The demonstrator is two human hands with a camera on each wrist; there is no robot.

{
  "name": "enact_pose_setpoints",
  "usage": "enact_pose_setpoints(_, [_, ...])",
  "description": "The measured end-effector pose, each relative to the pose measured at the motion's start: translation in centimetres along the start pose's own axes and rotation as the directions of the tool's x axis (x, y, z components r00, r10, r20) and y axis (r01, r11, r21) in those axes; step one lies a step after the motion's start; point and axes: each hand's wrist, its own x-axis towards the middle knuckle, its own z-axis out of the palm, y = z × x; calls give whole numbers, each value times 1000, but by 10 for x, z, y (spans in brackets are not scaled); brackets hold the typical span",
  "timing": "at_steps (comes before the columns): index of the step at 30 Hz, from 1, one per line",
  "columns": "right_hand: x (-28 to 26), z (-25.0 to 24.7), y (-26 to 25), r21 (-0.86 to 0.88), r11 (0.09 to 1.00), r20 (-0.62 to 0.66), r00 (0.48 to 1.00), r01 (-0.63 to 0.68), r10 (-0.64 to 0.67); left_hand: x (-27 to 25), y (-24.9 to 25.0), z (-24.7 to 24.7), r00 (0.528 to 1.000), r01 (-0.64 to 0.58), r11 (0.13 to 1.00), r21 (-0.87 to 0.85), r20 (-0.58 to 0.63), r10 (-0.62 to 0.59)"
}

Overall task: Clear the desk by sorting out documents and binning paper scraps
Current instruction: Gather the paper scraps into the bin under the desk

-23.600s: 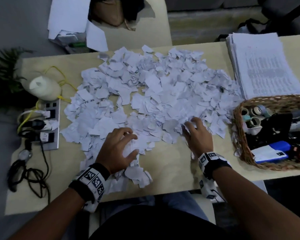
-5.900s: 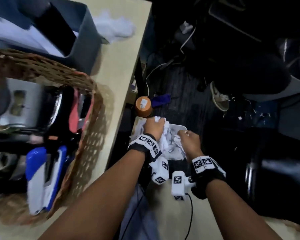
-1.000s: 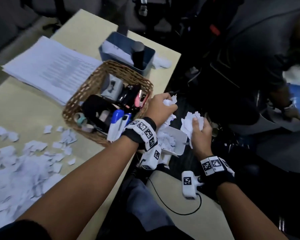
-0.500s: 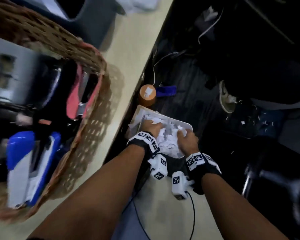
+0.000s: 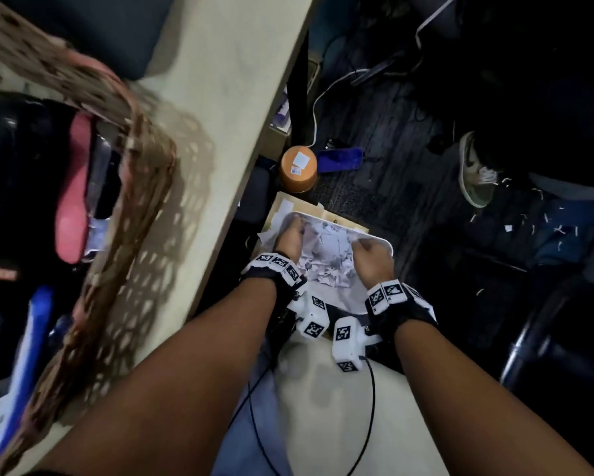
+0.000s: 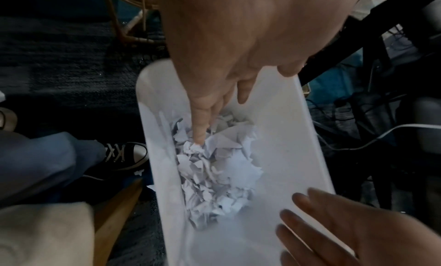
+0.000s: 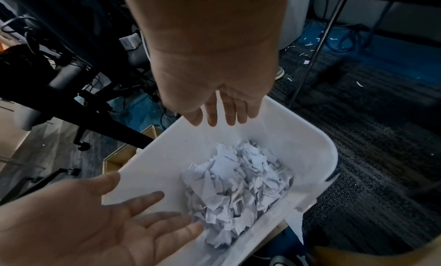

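Both hands hold nothing, fingers spread and straight, over a white bin (image 7: 307, 147) on the floor. The left hand (image 6: 229, 49) reaches inside, one fingertip touching the heap of torn paper scraps (image 6: 219, 168) at the bottom; the right hand (image 7: 214, 62) hovers above the bin's far rim. The scraps lie low, leaving the upper walls bare. The bin stands just beside the desk's edge (image 5: 254, 139), near an orange container (image 5: 297, 166). A wicker basket (image 5: 131, 214) sits on the desk, close to that edge.

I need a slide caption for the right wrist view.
Both open hands, right and left, over a white bin of paper scraps.
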Motion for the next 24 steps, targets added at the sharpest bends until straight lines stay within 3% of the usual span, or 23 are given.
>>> enact_pose_setpoints(1, [-8, -5, -4, -9, 1000, 16, 1000, -16, 16, -2, 1, -1, 1000, 0, 1000, 0, -6, 0])
enact_pose_setpoints(8, [-91, -61, -76, -30, 996, -49, 995, 89, -91, -154, 53, -10, 977, -199, 952, 231, 120, 175])
enact_pose_setpoints(10, [-118, -84, -102, 15, 989, -63, 987, 147, -146, -201, 66, -18, 944, -303, 911, 281, 220, 246])
enact_pose_setpoints(14, [-174, -120, -155, 24, 927, -88, 924, 375, -372, -292, 88, -47, 816, -548, 735, 400, 448, 365])
enact_pose_setpoints(17, [-242, -125, -207, 59, 821, -163, 817, 568, -553, -344, 99, -96, 752, -636, 660, 399, 511, 416])
enact_pose_setpoints(20, [-311, -91, -251, 76, 655, -129, 658, 752, -742, -373, 96, -168, 712, -688, 633, 355, 500, 493])
enact_pose_setpoints(22, [-357, -52, -276, 79, 512, -46, 516, 856, -856, -386, 87, -227, 684, -727, 596, 341, 440, 582])
enact_pose_setpoints(24, [-401, -8, -293, 61, 343, 67, 339, 937, -938, -397, 67, -290, 671, -741, 584, 332, 347, 655])
